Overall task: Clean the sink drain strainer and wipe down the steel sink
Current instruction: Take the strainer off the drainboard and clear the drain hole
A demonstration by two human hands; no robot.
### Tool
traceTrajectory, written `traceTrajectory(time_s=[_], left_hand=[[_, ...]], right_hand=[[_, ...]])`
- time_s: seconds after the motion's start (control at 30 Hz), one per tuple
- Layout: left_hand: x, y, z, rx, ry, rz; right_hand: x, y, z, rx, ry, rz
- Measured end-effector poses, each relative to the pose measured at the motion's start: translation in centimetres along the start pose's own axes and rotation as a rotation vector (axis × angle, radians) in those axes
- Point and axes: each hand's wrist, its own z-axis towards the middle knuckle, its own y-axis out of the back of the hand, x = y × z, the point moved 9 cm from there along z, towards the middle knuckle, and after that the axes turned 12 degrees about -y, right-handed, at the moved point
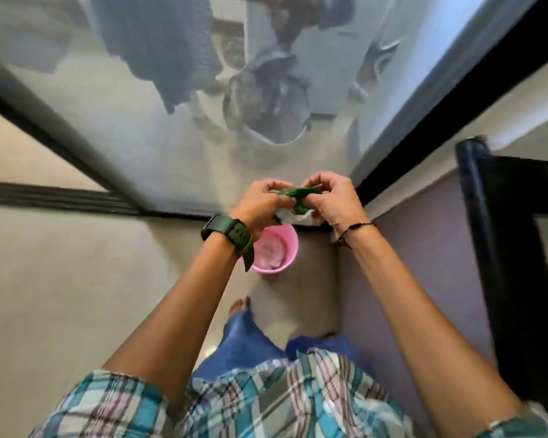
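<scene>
Hands, left (261,200) and right (331,197), pinch a green scrub pad (298,193) at mid-frame above a pink bin (290,248); it looks light, limp, probably wet, best gripped by its edges.

Floor shot, nothing fancy

Pale tiled floor (76,295) with a small pink bucket (277,248) sitting on it right by the black door track, plus the person's bare foot (239,306) planted just behind the bucket.

Two hands: left hand (261,202), right hand (332,197); one green scrub pad (298,192); one pink bucket (285,248).
</scene>
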Motion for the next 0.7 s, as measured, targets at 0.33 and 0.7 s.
traceTrajectory(time_s=[0.33,0.7], left_hand=[[14.1,7.4,6.1,-0.112,0.258,0.077],[36.6,7.3,18.5,-0.201,0.495,0.162]], right_hand=[[-12.9,-9.5,12.8,-0.022,-0.315,-0.105],[-35.2,-16.4,29.4,0.139,-0.548,-0.177]])
